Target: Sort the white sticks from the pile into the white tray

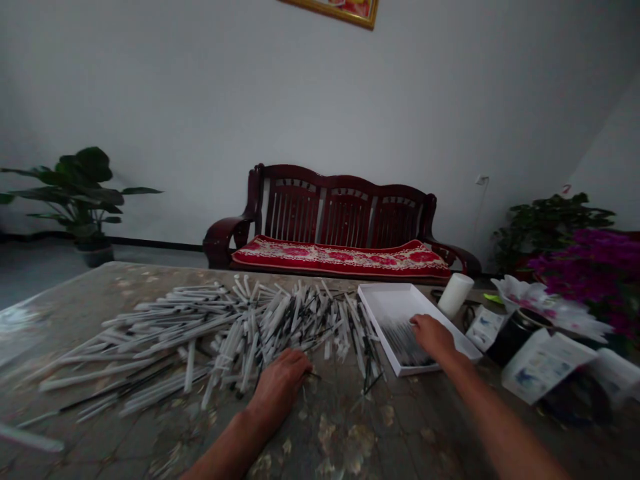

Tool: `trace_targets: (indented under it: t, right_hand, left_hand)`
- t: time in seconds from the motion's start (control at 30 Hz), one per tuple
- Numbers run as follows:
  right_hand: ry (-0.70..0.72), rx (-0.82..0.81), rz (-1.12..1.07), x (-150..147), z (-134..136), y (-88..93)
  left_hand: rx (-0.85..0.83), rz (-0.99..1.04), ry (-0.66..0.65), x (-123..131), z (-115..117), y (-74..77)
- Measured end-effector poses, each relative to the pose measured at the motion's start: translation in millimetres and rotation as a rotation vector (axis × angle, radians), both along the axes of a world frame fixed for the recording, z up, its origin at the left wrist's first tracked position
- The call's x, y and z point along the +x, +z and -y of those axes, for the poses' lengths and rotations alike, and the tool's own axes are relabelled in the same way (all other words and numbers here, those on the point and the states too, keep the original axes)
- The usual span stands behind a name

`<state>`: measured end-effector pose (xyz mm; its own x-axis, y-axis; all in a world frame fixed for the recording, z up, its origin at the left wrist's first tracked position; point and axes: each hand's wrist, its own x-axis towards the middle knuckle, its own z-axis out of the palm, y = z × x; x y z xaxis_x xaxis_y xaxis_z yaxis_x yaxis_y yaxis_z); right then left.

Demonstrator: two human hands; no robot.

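Observation:
A large heap of thin sticks [280, 320], white and grey with some dark ones, is spread over the table. At the heap's near edge, my left hand [283, 380] rests low with its fingers curled in. A small dark tip shows by its fingertips; what it belongs to is unclear. My right hand [434, 339] reaches over the right side of a shallow white box [387, 297], fingers bent and closed together. Beneath and beside that hand, several slim dark-and-clear sticks [403, 340] lie in the box. Anything between the right fingers is hidden.
Right of the box stand a white roll [456, 295], a small printed carton [485, 328], a dark cylinder [520, 337] and a larger printed box [543, 367], near purple flowers [595, 273]. Beyond the patterned table [340, 440] is a wooden bench [345, 210].

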<state>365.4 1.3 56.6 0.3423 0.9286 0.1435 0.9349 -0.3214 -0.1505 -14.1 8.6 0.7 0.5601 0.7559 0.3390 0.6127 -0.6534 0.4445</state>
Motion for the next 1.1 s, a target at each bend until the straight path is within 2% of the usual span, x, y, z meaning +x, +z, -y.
trace_targets:
  t: [0.17, 0.27, 0.33, 0.47, 0.6, 0.67, 0.73, 0.83, 0.93, 1.03, 1.1]
  right_hand:
    - [0.293, 0.075, -0.037, -90.4, -6.1, 9.6]
    - [0.253, -0.003, -0.048, -137.4, -12.9, 1.8]
    - [0.206, -0.03, -0.051, -156.6, -19.0, -7.0]
    - [0.123, -0.057, -0.065, -169.1, -29.7, -21.5]
    - [0.059, -0.06, -0.12, -160.3, -30.6, -22.7]
    - [0.021, -0.023, -0.226, -154.8, -25.1, -20.6]
    - [0.009, 0.046, -0.438, -154.7, -14.3, -19.2]
    - [0.043, 0.104, -0.891, -171.2, 11.2, -20.0]
    - [0.138, 0.012, -1.239, -202.0, 38.9, -20.3]
    - [0.318, -0.116, -1.361, -224.3, 50.8, -16.2]
    - [0.358, -0.133, -1.308, -224.8, 45.4, -12.3]
  left_hand:
    - [0.03, -0.115, 0.076, 5.2, 1.1, 2.3]
    - [0.067, -0.086, 0.089, 5.2, 2.1, 2.2]
    - [0.08, -0.048, 0.073, 3.8, 1.8, 1.4]
    - [0.065, 0.036, 0.013, -1.5, -0.5, -1.0]
    - [0.034, 0.141, -0.005, -7.8, -2.0, -1.8]
    - [0.015, 0.179, 0.012, -9.7, -1.9, -1.6]
    - [-0.002, 0.197, 0.043, -10.1, -1.0, -1.3]
    - [-0.01, 0.201, 0.09, -7.5, 2.0, -0.5]
    - [0.038, 0.179, 0.094, -4.0, 5.5, 1.4]
    - [0.068, 0.138, 0.087, -3.1, 7.3, 3.6]
    - [0.049, 0.174, 0.099, -4.2, 7.2, 4.0]
